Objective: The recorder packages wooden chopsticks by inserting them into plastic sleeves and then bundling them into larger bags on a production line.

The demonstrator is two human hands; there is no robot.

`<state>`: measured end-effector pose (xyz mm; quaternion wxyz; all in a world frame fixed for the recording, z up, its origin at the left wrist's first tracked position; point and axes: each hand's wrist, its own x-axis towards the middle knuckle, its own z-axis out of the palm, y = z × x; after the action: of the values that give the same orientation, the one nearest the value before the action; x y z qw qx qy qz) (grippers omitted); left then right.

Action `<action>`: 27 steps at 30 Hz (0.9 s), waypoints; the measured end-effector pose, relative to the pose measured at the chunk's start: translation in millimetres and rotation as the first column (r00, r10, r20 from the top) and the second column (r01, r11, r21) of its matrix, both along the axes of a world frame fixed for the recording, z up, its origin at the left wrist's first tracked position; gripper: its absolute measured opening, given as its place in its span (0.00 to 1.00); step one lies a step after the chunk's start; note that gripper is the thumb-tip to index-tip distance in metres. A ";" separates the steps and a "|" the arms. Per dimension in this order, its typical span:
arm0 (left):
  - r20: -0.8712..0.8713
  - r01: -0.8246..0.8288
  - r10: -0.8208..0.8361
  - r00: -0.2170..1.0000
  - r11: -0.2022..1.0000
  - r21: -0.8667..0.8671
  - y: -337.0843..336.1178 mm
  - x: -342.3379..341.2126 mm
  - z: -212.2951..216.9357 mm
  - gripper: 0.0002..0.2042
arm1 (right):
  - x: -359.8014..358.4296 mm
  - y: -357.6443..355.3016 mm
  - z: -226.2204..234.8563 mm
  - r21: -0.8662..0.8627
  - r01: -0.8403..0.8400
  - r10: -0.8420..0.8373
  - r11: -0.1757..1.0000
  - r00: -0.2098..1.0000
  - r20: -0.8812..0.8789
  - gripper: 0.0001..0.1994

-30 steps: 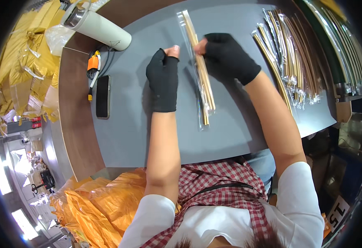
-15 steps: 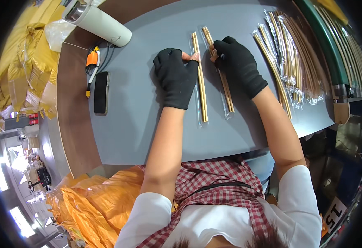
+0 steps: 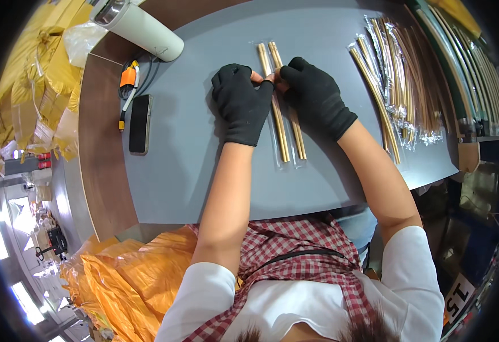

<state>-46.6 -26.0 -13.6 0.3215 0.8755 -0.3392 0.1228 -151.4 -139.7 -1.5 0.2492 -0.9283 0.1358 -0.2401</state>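
My left hand [image 3: 240,105], in a black fingerless glove, pinches a pair of wooden chopsticks in a clear sleeve [image 3: 281,134] between thumb and fingers. Just to its right, my right hand [image 3: 316,98], gloved the same way, has its fingers closed on a second sleeved pair of chopsticks [image 3: 297,137]. Both pairs run nearly upright in the view, side by side and close together over the grey tabletop [image 3: 204,188]. The fingertips of the two hands almost meet between the pairs, partly covering them.
A pile of sleeved chopsticks [image 3: 397,85] lies on the right of the table, with more sticks beyond the green edge [image 3: 452,62]. At the left are a black phone [image 3: 140,124], a cable with an orange tag [image 3: 127,81] and a white tumbler [image 3: 144,31]. Orange plastic [image 3: 141,279] bulges below the table.
My right hand has moved left with its chopsticks, bringing that pair close beside the left one. The left hand has stayed nearly in place.
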 end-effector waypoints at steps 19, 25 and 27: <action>0.048 0.104 -0.101 0.994 0.992 -0.066 9.8 21.5 -5.2 0.09 | 8.2 7.5 -12.3 -0.060 -0.170 0.174 0.984 0.983 0.053 0.13; 0.007 0.137 -0.137 0.991 0.987 -0.079 12.3 24.3 0.5 0.09 | 16.1 1.1 -23.4 -0.188 -0.242 0.274 0.952 0.946 0.171 0.14; 0.044 0.205 -0.203 0.978 0.977 -0.054 13.9 26.4 2.6 0.10 | 14.6 -1.5 -23.2 -0.132 -0.282 0.303 0.950 0.937 0.176 0.09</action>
<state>-20.2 -12.1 -11.0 0.3510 0.8239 -0.4297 0.1158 -136.8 -141.2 -24.6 0.2450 -0.9222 -0.0416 -0.2964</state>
